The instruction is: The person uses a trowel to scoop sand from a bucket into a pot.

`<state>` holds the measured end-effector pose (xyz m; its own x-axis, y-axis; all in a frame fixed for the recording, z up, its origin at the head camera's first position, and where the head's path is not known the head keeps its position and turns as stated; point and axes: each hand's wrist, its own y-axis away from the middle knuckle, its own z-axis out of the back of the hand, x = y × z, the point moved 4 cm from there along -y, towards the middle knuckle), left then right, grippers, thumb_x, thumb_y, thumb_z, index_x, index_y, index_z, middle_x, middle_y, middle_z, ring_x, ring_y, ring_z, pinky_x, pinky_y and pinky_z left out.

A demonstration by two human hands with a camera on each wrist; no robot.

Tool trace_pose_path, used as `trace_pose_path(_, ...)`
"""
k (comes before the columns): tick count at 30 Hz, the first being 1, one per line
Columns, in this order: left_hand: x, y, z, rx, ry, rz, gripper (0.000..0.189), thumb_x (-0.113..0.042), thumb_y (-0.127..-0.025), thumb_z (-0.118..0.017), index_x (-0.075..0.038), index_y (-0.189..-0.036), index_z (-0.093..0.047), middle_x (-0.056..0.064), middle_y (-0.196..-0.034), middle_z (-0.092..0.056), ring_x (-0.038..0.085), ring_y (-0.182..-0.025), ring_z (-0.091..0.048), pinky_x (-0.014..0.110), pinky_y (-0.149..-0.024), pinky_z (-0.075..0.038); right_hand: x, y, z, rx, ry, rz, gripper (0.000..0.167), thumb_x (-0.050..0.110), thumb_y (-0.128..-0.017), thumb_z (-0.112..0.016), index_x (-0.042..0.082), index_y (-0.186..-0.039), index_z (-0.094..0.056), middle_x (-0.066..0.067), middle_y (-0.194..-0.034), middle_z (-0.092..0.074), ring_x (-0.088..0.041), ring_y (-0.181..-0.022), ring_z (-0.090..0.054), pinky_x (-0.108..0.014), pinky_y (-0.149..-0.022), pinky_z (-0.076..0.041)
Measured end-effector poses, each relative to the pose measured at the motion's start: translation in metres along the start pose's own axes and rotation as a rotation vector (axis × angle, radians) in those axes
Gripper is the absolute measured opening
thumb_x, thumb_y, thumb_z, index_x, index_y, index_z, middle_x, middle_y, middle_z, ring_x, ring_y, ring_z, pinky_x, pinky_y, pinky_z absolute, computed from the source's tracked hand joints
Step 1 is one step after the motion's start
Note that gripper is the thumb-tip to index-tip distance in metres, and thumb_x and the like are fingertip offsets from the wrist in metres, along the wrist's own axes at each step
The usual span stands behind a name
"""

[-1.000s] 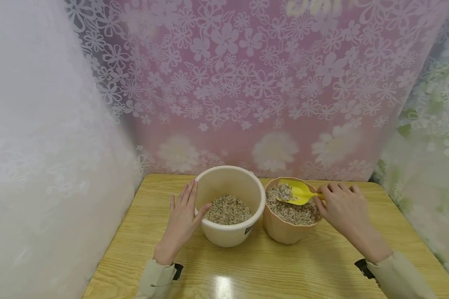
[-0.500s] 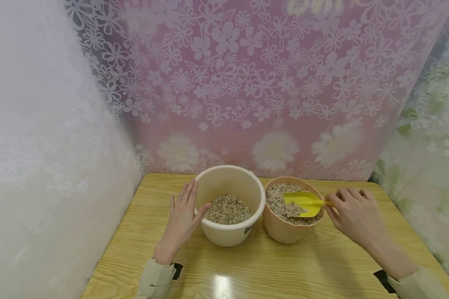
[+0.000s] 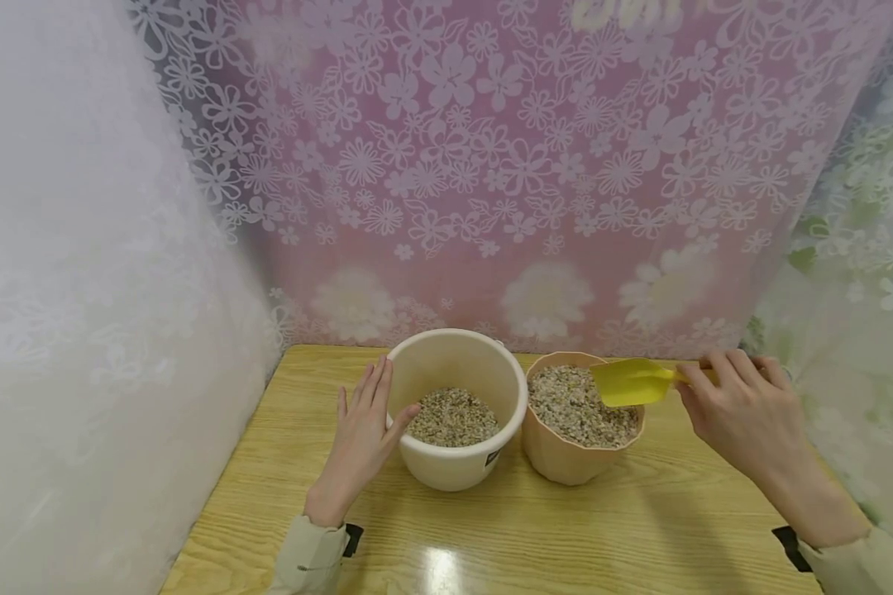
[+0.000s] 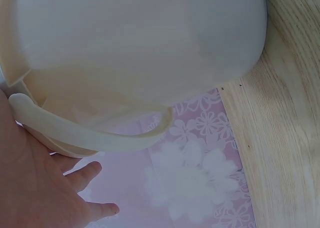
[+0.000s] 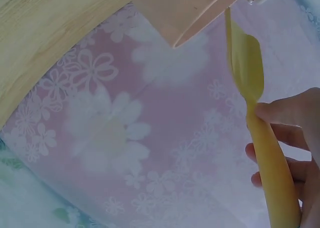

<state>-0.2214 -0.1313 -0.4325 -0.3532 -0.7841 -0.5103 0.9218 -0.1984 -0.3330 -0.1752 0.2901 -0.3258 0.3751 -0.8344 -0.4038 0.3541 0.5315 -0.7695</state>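
My right hand (image 3: 747, 413) grips the handle of a yellow scoop (image 3: 632, 382), thumb and fingers curled round it in the right wrist view. The scoop's blade overlaps the right rim of a peach-coloured pot (image 3: 565, 459), and no gravel shows on it. Pale gravel (image 3: 576, 405) fills the pot nearly to its brim. Left of the pot stands a cream bucket (image 3: 450, 471) with a lower layer of similar gravel (image 3: 454, 417). With fingers straight, my left hand (image 3: 360, 438) rests against the bucket's left rim, beside its handle (image 4: 90, 133) in the left wrist view.
Both containers stand side by side near the back of a wooden table (image 3: 446, 537). Behind it hangs a pink flowered curtain (image 3: 446, 207). Pale sheeting (image 3: 104, 330) borders the left side, and a leafy flowered sheet (image 3: 856, 330) the right.
The right hand has drawn the scoop up and to the right, out of the pot's gravel. Gravel seen on the blade earlier no longer shows. The left hand has stayed in place.
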Motion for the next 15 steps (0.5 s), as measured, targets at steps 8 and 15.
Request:
trace_pose_path(8, 0.000, 0.000, 0.001, 0.007, -0.002, 0.003, 0.083, -0.047, -0.102, -0.056, -0.008, -0.163, -0.016, 0.011, -0.169, -0.018, 0.030, -0.156, -0.013, 0.070, -0.118, -0.002, 0.006, -0.008, -0.007, 0.001, 0.019, -0.066, 0.044, 0.032, -0.105, -0.042, -0.003, -0.095, -0.065, -0.024, -0.083, -0.061, -0.044, -0.073, -0.056, -0.060, -0.067, -0.039)
trace_pose_path(15, -0.002, 0.000, 0.002, 0.018, -0.003, 0.011, 0.082, -0.045, -0.102, -0.056, -0.007, -0.163, -0.016, 0.009, -0.169, -0.016, 0.029, -0.156, -0.011, 0.069, -0.119, -0.001, 0.019, -0.020, -0.018, 0.012, 0.007, -0.110, 0.045, 0.036, -0.103, -0.043, -0.001, -0.092, -0.064, -0.022, -0.084, -0.061, -0.044, -0.075, -0.057, -0.059, -0.069, -0.041)
